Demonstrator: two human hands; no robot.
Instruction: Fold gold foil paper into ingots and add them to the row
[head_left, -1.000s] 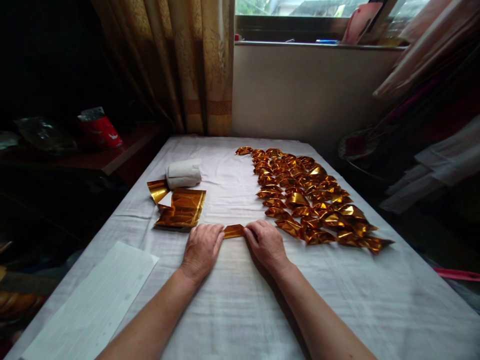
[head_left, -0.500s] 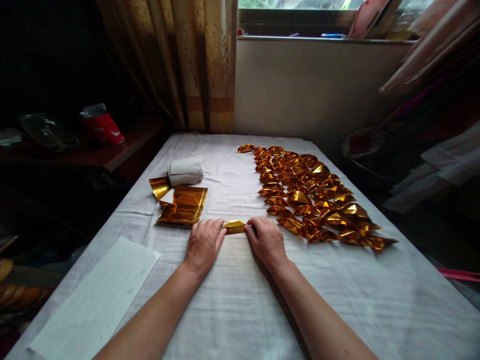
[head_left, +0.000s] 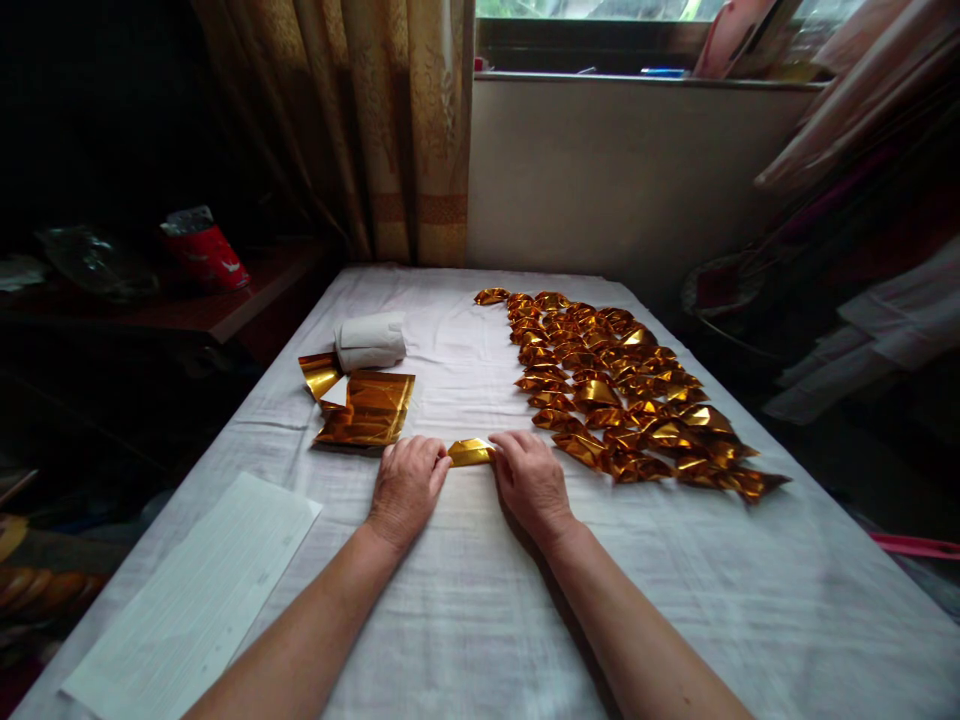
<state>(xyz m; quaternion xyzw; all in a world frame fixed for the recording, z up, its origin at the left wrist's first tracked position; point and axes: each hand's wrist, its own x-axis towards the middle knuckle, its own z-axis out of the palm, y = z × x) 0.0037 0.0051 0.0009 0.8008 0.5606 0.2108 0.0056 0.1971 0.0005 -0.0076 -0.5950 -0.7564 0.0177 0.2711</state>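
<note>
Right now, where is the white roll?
In the head view, the white roll lies on the table's left side, just behind the stack of gold sheets, well beyond the left hand.

curtain L, patterned | window top w/ daylight | pale wall below | wooden shelf L, dim

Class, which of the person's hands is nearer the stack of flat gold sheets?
Left. The left hand lies just right of the stack; the right hand is farther right, past the folded piece.
</note>
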